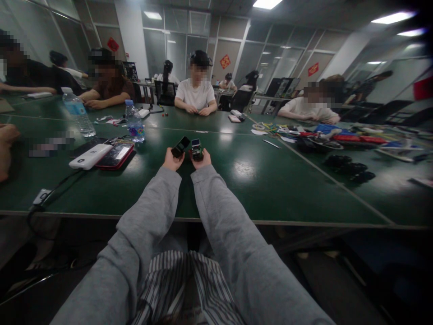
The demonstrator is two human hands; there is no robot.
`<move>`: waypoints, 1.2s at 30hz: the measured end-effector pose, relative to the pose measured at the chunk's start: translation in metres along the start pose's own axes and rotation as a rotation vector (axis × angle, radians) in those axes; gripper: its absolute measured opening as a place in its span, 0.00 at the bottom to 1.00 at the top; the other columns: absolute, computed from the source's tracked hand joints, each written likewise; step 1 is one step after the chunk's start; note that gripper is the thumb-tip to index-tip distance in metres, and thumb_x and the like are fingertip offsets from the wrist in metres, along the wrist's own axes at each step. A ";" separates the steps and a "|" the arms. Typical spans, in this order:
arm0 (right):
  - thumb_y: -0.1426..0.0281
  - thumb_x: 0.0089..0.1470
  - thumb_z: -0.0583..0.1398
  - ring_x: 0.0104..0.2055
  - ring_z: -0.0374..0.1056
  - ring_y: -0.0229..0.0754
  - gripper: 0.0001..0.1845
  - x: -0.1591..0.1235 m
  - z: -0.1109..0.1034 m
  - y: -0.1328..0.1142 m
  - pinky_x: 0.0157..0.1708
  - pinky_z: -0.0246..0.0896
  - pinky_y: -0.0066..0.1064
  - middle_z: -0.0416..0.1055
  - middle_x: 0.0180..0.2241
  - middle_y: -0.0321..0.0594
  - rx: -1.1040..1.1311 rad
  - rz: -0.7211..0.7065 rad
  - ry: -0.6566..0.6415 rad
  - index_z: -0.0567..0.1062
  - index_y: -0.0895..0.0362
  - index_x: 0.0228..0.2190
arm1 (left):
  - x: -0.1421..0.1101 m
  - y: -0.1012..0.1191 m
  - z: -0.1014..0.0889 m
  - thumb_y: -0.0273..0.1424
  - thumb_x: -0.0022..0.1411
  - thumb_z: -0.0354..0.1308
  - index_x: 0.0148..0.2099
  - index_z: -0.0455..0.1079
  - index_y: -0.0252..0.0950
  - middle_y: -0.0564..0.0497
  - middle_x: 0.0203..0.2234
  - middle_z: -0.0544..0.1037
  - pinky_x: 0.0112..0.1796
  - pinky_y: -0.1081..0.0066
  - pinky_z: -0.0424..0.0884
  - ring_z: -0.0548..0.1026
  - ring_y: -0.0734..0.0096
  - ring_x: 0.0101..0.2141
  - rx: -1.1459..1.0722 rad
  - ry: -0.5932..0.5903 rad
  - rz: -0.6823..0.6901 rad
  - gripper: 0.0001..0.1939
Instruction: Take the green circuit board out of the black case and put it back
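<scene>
Both my arms, in grey sleeves, reach out over the green table [270, 180]. My left hand [173, 160] is closed around a dark, hollow-looking rectangular casing [181, 146], tilted up to the right. Just beside it, my right hand [202, 161] grips a small circuit board [196, 149] with a little grey screen at its top and green edges. A narrow gap separates the two pieces. The fingers' undersides are hidden behind what they hold.
To the left lie a white power bank [90, 156] with a cable and a red-edged phone [116, 155]. Two water bottles [78, 113] stand behind them. A pen [271, 144] and a heap of cables and tools [324, 135] are at right. A person [195, 90] sits opposite.
</scene>
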State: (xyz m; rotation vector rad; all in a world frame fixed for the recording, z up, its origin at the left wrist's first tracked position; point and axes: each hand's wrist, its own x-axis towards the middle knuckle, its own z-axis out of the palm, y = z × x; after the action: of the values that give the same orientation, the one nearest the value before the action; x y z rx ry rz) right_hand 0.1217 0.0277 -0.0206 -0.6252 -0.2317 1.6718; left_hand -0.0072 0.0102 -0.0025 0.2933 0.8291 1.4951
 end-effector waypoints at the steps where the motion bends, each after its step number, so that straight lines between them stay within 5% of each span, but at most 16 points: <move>1: 0.61 0.70 0.46 0.30 0.74 0.40 0.20 0.000 -0.001 0.000 0.30 0.74 0.30 0.75 0.27 0.39 -0.005 0.006 -0.006 0.74 0.58 0.40 | -0.001 0.001 0.000 0.33 0.72 0.42 0.38 0.65 0.37 0.49 0.25 0.72 0.29 0.74 0.75 0.76 0.71 0.28 -0.026 0.027 -0.057 0.13; 14: 0.61 0.69 0.46 0.30 0.75 0.40 0.21 0.002 -0.002 -0.001 0.30 0.75 0.30 0.76 0.27 0.40 0.022 0.009 0.006 0.73 0.59 0.38 | -0.015 -0.004 0.008 0.32 0.68 0.51 0.37 0.62 0.39 0.49 0.27 0.73 0.28 0.75 0.74 0.76 0.70 0.27 -0.030 0.113 -0.107 0.06; 36: 0.64 0.69 0.46 0.30 0.75 0.41 0.19 -0.010 0.004 -0.018 0.28 0.76 0.30 0.75 0.26 0.40 0.020 0.002 0.020 0.73 0.59 0.40 | -0.007 -0.010 0.009 0.28 0.58 0.56 0.33 0.63 0.38 0.52 0.25 0.70 0.33 0.70 0.74 0.73 0.71 0.26 0.184 0.058 -0.047 0.03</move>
State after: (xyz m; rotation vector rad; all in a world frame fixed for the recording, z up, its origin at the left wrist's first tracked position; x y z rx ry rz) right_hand 0.1354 0.0226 -0.0056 -0.6267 -0.2005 1.6669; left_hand 0.0066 0.0058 -0.0007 0.3659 1.0163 1.3911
